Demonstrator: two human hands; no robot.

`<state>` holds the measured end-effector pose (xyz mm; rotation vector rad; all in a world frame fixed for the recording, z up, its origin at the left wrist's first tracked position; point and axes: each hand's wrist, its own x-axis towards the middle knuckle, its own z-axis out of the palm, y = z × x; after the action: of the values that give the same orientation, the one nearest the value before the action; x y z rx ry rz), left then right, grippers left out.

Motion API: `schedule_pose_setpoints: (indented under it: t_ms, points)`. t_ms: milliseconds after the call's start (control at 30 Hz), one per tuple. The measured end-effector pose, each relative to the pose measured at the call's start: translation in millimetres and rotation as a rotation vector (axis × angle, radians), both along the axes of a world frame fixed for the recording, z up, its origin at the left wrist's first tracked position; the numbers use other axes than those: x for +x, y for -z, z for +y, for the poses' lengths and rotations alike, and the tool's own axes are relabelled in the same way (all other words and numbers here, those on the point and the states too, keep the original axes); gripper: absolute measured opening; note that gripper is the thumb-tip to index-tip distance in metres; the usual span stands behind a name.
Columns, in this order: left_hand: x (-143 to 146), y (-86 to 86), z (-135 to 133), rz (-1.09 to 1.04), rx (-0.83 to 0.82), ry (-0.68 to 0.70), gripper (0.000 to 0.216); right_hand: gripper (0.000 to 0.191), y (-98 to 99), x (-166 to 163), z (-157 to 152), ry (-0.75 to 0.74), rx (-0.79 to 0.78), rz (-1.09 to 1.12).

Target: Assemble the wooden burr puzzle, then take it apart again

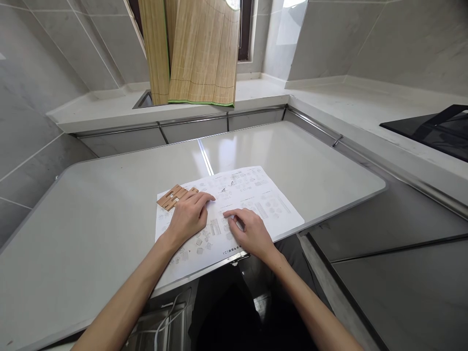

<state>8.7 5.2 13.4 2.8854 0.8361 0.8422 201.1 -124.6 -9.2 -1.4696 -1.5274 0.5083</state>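
Note:
A large white sheet (252,195) printed with small diagrams lies flat on the table. On its upper left part rest several flat wooden pieces (170,197) with cut-out slots and dark marks, close together. My left hand (190,212) lies palm down on the sheet beside them, fingers stretched to the right; it partly covers their right end, and I cannot tell if it touches them. Over the sheet's middle is my right hand (252,231), its index finger extended onto the print and its thumb apart from it. Neither hand shows anything held.
The sheet lies at the near edge of a pale folding table (109,209) with a metal seam. Behind it runs a white counter (263,92), with bamboo mats (204,53) leaning by the window. A black hob (435,127) sits at right. White cables (170,314) hang below the table.

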Motion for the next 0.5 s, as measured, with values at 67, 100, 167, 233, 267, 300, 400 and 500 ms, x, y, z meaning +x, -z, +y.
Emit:
schedule_pose_setpoints:
  t_ms: [67,100,167,233,267,300,400,500]
  points:
    - [0.2,0.4,0.2,-0.004,-0.001,-0.002,0.035,0.022,0.1,-0.1,0.1,0.003,0.0,0.001]
    - [0.4,0.6,0.0,-0.006,-0.004,-0.001,0.036,0.022,0.0,-0.2,0.1,0.003,0.001,0.002]
    - [0.9,0.5,-0.8,-0.006,-0.009,0.002,0.037,0.022,-0.2,-0.3,-0.2,0.001,0.002,0.002]
    - [1.6,-0.1,-2.0,-0.008,-0.01,0.004,0.036,0.022,-0.5,-0.2,-0.6,0.0,0.001,0.002]
    - [2.0,-0.5,-2.7,-0.011,-0.009,0.005,0.034,0.022,-0.5,-0.1,-0.8,0.0,0.0,0.002]
    - [2.5,-0.9,-3.3,-0.017,-0.007,0.009,0.032,0.022,-0.6,-0.1,-1.0,0.0,-0.002,0.003]
    - [4.1,-2.2,-4.8,-0.035,-0.005,0.032,0.027,0.023,-0.9,-0.4,-1.2,0.002,-0.006,0.004]
    - [5.4,-3.0,-5.7,-0.042,-0.021,0.057,0.025,0.023,-2.1,-1.9,-0.5,0.006,-0.009,0.005]
